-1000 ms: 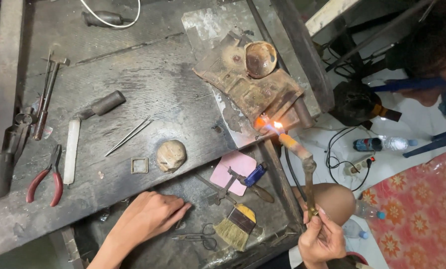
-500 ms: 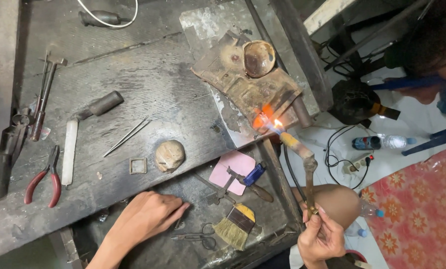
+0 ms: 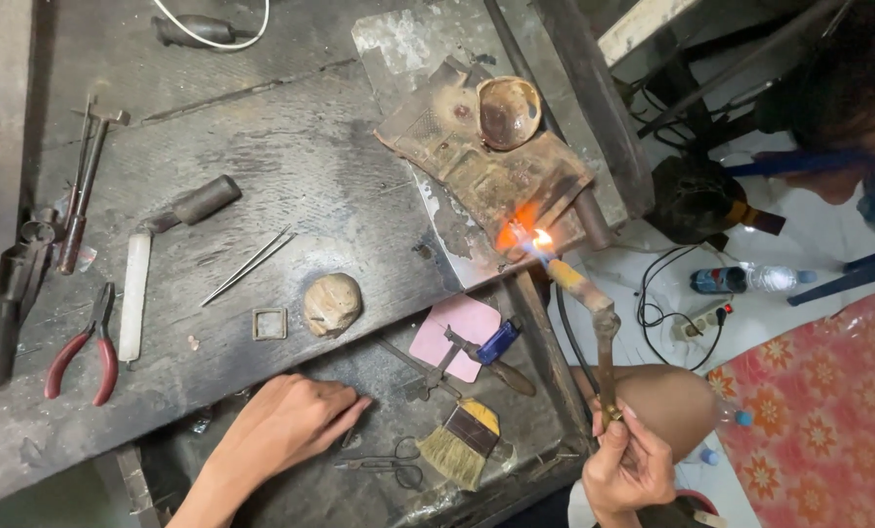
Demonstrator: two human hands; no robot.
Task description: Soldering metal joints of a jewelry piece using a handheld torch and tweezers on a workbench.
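Note:
My right hand (image 3: pixel 628 467) grips the lower end of a brass blowtorch (image 3: pixel 594 323) at the bottom right. Its flame (image 3: pixel 537 238) plays on the near corner of a scorched, rusty soldering block (image 3: pixel 477 156), which glows orange there. A round dish (image 3: pixel 508 110) sits on the far end of that block. My left hand (image 3: pixel 286 425) lies flat, palm down, on the dark lower shelf of the workbench (image 3: pixel 291 137), holding nothing. Nearest to it are small scissors (image 3: pixel 384 469) and a square metal frame (image 3: pixel 269 323).
A lump of pale material (image 3: pixel 332 301), thin rods (image 3: pixel 247 266), a white-handled file (image 3: pixel 134 293), red pliers (image 3: pixel 81 347) and hammers (image 3: pixel 81 186) lie on the bench. A brush (image 3: pixel 462 442), a pink pad (image 3: pixel 457 328) and tweezers rest on the shelf. Another person (image 3: pixel 848 108) sits at the top right, with cables and a bottle (image 3: pixel 741 281) on the floor.
The torch flame has stayed on the block's corner, shifting only slightly. My left hand has not moved from the shelf.

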